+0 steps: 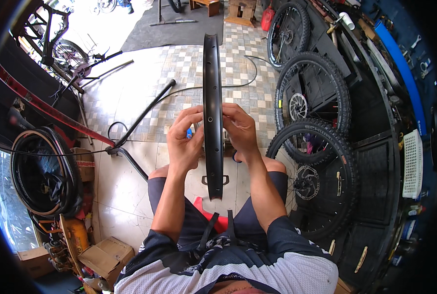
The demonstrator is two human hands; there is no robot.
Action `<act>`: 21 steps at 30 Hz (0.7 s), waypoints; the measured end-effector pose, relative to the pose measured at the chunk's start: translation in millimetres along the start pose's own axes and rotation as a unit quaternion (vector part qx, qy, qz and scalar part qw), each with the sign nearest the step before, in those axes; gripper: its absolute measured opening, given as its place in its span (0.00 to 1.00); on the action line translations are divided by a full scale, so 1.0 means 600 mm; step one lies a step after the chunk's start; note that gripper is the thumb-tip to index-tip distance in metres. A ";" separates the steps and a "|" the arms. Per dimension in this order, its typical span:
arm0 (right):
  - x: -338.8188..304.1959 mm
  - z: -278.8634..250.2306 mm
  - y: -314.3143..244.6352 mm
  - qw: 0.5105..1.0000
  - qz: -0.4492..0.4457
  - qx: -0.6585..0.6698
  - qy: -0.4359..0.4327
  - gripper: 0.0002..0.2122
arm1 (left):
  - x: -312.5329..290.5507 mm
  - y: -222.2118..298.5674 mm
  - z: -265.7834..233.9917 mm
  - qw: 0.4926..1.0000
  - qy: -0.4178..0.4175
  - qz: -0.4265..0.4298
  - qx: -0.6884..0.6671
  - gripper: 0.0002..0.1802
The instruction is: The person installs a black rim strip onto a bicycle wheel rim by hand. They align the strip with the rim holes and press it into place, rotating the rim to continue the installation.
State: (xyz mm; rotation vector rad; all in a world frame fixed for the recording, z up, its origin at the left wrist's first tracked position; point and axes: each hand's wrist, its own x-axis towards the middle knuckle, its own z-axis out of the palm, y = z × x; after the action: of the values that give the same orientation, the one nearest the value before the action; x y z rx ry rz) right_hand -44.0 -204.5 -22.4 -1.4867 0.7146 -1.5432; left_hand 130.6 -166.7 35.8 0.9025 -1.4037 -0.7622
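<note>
Black wheel rim (211, 90) stands upright, nearly edge-on, in front of the person, between the two grips and above the tiled floor (123, 169). Left grip (185, 134): fingers bent, at the rim's left side. Right grip (240, 131): fingers bent, at the right side. Cannot tell whether either one pinches; the fingertips are partly hidden by the rim. Small holes run along the rim's face. To the right, three tyred wheels (347, 100) lean near a dark panel (370, 171); at lower left, a cardboard box (106, 257).
</note>
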 end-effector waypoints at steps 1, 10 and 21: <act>0.006 0.005 0.004 1.000 -0.006 -0.002 -0.014 0.10 | -0.006 0.011 -0.005 1.000 0.001 -0.024 -0.004 0.12; 0.013 0.028 0.011 0.988 0.000 0.143 -0.060 0.10 | -0.034 0.018 0.014 0.999 0.001 0.025 0.025 0.34; 0.007 0.030 0.009 0.982 0.084 0.165 -0.035 0.09 | -0.035 0.017 0.016 0.997 0.037 0.013 0.069 0.30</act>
State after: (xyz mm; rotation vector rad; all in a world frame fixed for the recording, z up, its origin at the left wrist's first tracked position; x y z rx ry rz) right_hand -25.1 -207.9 -22.9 -1.1950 0.5008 -1.3961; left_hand 119.4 -144.2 34.3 1.0078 -1.4121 -0.6113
